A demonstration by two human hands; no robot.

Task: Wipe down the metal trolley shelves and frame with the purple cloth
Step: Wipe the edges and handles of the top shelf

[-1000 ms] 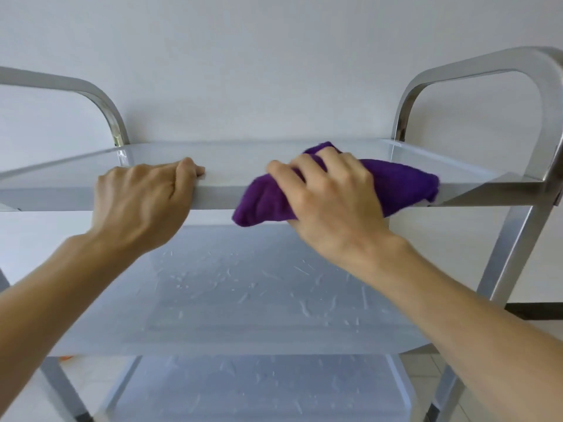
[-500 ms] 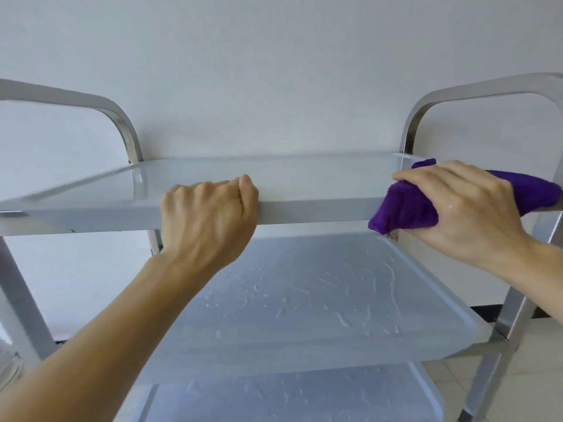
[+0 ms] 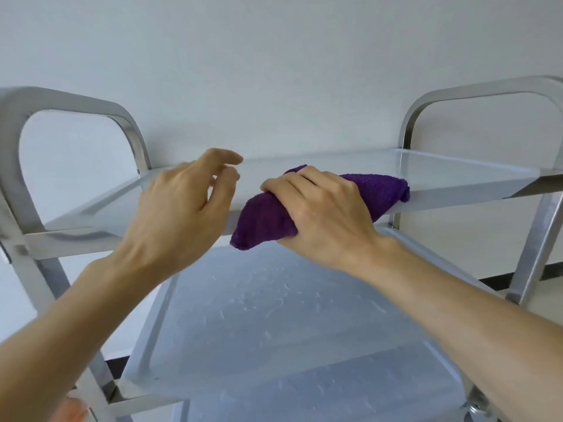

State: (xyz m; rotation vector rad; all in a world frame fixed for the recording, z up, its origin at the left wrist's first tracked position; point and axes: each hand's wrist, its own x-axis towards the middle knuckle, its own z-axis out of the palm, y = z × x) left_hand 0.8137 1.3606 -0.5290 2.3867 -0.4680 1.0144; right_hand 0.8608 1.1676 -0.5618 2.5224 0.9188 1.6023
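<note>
Gripping the purple cloth (image 3: pixel 320 205) bunched over the top shelf (image 3: pixel 441 175) front edge: right hand (image 3: pixel 323 214), fingers curled round it. Cloth's long axis follows the edge. Left hand (image 3: pixel 176 208) just beside, fingers loosely spread, holding nothing.

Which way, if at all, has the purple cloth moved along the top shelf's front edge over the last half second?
Yes. The purple cloth, gripped by the right hand, has slid left along the top shelf, away from the right upright and back to mid-edge.
</note>
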